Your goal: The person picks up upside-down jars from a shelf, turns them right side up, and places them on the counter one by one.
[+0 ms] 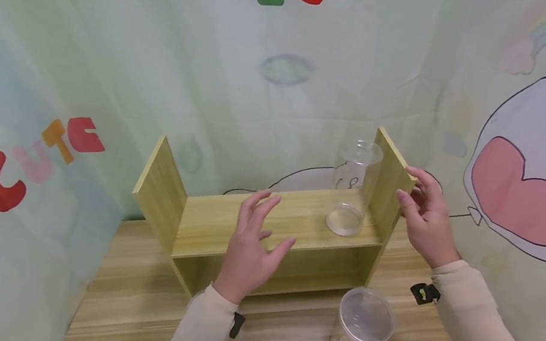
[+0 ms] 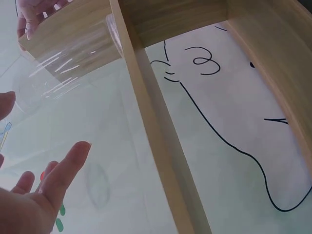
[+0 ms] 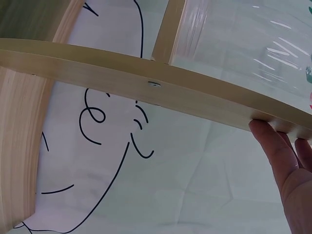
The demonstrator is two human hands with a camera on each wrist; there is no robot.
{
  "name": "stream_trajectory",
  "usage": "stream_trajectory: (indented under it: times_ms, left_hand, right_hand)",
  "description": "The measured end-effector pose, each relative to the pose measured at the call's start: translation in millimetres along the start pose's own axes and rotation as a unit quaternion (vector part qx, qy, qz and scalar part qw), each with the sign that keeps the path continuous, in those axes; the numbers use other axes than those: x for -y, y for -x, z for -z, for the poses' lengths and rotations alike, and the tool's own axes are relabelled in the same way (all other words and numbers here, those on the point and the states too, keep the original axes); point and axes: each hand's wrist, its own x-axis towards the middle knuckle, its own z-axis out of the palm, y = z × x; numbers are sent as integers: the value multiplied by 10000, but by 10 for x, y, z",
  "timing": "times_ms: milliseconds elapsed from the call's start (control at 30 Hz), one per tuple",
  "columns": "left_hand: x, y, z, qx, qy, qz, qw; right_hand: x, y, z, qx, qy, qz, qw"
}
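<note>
A light wooden two-tier shelf (image 1: 220, 222) stands on the table, with raised side panels. My right hand (image 1: 426, 219) holds the top front corner of its right panel (image 1: 384, 190), thumb at the front edge and fingers at the top. In the right wrist view those fingers (image 3: 275, 153) are against the panel. My left hand (image 1: 254, 246) hovers in front of the upper board, fingers spread and holding nothing. On that board, beside the right panel, stands a tall clear jar (image 1: 351, 190). The left wrist view shows the same jar (image 2: 53, 73) past my left fingertips.
A shorter clear jar with a lid (image 1: 363, 326) stands on the wood-grain table (image 1: 130, 298), in front of the shelf's right end. Behind hangs a printed cloth (image 1: 210, 92) with green characters, and it continues along both sides.
</note>
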Motion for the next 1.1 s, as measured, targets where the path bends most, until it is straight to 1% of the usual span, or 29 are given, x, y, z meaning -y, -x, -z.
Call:
stream_trajectory:
  times_ms: [133,267,400,667,900,1100]
  left_hand:
    - [-30,-90,-55,68,133,-12,9999]
    - [-55,-185,-108,118,89,-11,9999]
    - [-64,-245,-134,113,13,-1,9999]
    - [-83,-380,-186,117,2,-55,9999]
    - [-106,-515,-279,280,-46,-116,9995]
    - [-106,-564,-333,399,-205,-93,9989]
  right_hand:
    - [1,-2,7,-23,35,15,10000]
    - [6,-19,11,-55,-3,104,9999]
    - [15,-33,-5,-21,-66,125,9999]
    - [28,-55,4,-1,73,-9,10000]
    - [40,-55,28,-36,94,-93,9999]
    - [13,4,-8,-72,23,-175,9998]
